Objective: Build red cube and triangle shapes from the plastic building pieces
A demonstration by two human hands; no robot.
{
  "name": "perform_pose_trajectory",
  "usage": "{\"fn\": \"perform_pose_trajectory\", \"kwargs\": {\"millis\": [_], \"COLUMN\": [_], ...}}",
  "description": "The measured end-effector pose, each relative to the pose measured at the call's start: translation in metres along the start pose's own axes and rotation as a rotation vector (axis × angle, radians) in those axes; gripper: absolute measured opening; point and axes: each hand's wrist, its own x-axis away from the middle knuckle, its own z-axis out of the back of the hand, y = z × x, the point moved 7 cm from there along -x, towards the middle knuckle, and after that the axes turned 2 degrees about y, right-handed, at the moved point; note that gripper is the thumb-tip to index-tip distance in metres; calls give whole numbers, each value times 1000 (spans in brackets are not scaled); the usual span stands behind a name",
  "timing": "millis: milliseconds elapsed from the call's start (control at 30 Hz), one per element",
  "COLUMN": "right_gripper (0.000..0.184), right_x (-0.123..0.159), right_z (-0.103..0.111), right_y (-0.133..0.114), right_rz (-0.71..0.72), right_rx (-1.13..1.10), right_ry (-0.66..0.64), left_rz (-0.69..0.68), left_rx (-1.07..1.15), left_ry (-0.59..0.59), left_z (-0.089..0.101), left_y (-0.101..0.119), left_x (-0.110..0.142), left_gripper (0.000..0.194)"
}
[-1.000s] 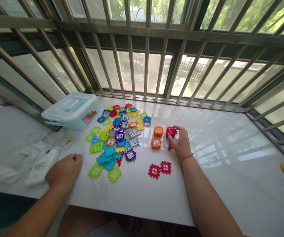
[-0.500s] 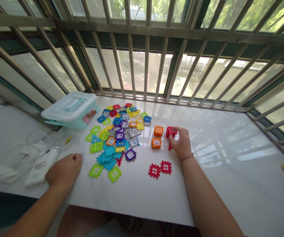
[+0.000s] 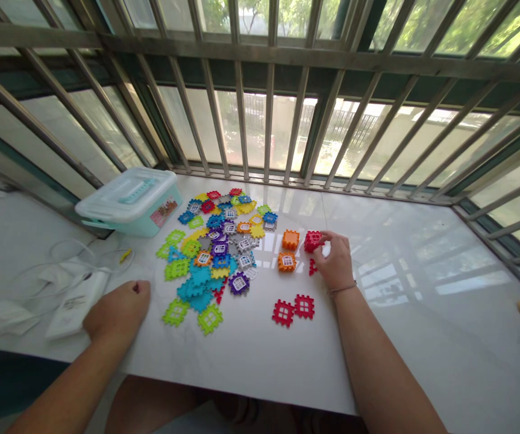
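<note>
My right hand is at the right side of a stack or block of red interlocking tiles. Its thumb and forefinger are apart, with the tips close to the block's right edge; whether they touch it is hard to tell. Another red tile is partly hidden by the hand. Left of the block sit two thick orange pieces, one plain and one with a white window insert. Nearer me lie two red window tiles. My left hand rests on the table as a closed fist, with nothing visible in it.
A heap of multicoloured interlocking tiles covers the middle left of the white table. Behind it stands a lidded teal box. A white power strip with cables lies at the left. Metal bars border the far edge.
My right hand has shifted slightly to the right, its thumb and forefinger drawing back from the red block and uncovering more of it. My left fist has not moved.
</note>
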Motion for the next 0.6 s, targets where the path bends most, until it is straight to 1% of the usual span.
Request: {"fn": "perform_pose_trajectory", "kwargs": {"millis": [100,233,433,600], "right_gripper": [41,42,40,41], "right_x": [1,1,1,1], "right_z": [-2,-3,-3,-3], "right_y": [0,0,-1,-1], "right_rz": [0,3,-2,-3], "right_rx": [2,1,-4,-13], "right_ry": [-16,-22,-31,-39], "left_rz": [11,7,17,3], "left_rx": [-8,-19,-22,-13], "left_ry": [-7,-11,-5,-6], "left_z": [0,0,2,0], "left_y": [-1,0,0,-1], "left_x": [0,0,1,-1], "left_gripper": [59,62,60,64]}}
